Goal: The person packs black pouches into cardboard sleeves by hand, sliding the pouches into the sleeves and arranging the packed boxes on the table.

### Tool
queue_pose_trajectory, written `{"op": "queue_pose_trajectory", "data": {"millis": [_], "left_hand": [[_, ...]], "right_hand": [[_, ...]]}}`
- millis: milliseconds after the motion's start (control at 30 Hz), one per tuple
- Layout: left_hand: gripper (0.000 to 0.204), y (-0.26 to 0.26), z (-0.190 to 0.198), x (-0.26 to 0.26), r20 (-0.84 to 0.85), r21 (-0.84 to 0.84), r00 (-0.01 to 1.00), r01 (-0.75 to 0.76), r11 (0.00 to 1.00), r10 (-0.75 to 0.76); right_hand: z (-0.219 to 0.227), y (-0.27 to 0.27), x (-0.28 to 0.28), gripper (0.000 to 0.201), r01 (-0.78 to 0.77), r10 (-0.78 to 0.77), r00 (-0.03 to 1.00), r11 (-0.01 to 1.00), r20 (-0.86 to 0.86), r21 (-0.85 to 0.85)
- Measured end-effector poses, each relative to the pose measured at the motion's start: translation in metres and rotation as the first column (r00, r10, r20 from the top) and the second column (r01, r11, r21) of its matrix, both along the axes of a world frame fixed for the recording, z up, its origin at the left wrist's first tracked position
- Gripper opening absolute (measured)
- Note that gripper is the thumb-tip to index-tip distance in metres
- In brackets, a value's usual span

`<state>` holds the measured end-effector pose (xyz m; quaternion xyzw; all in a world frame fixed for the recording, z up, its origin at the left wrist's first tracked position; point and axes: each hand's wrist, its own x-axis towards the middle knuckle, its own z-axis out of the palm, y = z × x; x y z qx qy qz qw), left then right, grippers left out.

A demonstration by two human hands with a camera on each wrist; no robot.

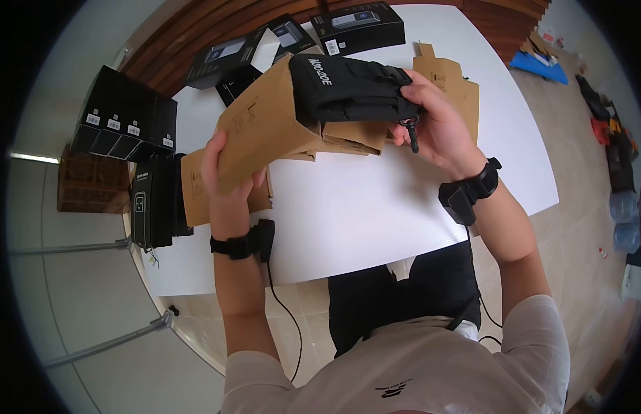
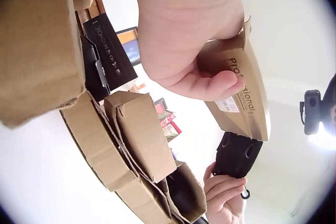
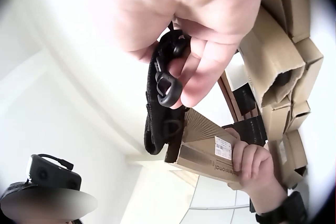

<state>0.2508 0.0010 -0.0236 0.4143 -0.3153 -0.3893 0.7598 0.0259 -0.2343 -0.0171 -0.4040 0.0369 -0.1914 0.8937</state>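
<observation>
My left hand (image 1: 213, 164) grips a brown cardboard box (image 1: 257, 131), raised above the white table and tilted. A black fabric pouch (image 1: 358, 90) with pale lettering sticks out of the box's open end. At the pouch's outer end, my right hand (image 1: 441, 123) holds it between thumb and fingers. A black snap hook (image 1: 413, 136) dangles below that end; the right wrist view shows the hook (image 3: 170, 90) beside the fingers. Printed text and a white label (image 2: 228, 104) mark the box side in the left wrist view. Whatever part of the pouch lies inside the box is hidden.
More brown cardboard boxes (image 1: 448, 76) lie on the white table (image 1: 348, 214) behind and below the held box. Black printed boxes (image 1: 358, 27) stand along the back, with others (image 1: 120, 114) stacked at the left. Cables (image 1: 287, 310) hang from both wrist cameras.
</observation>
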Motion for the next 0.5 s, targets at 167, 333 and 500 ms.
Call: {"op": "queue_pose_trajectory", "data": {"millis": [167, 333, 500], "left_hand": [[0.053, -0.001, -0.002, -0.001, 0.000, 0.048, 0.997, -0.076, 0.996, 0.076], [0.103, 0.000, -0.010, 0.016, 0.248, -0.191, 0.934, 0.307, 0.932, -0.257], [0.130, 0.001, -0.002, 0.010, 0.274, -0.121, 0.953, 0.164, 0.979, -0.126]], "right_hand": [[0.002, 0.002, 0.000, 0.027, 0.077, -0.082, 0.995, 0.994, -0.063, -0.080], [0.007, 0.004, -0.003, 0.025, 0.143, -0.155, 0.984, 0.981, -0.085, -0.134], [0.008, 0.003, -0.004, 0.025, 0.197, -0.221, 0.969, 0.961, -0.113, -0.192]]}}
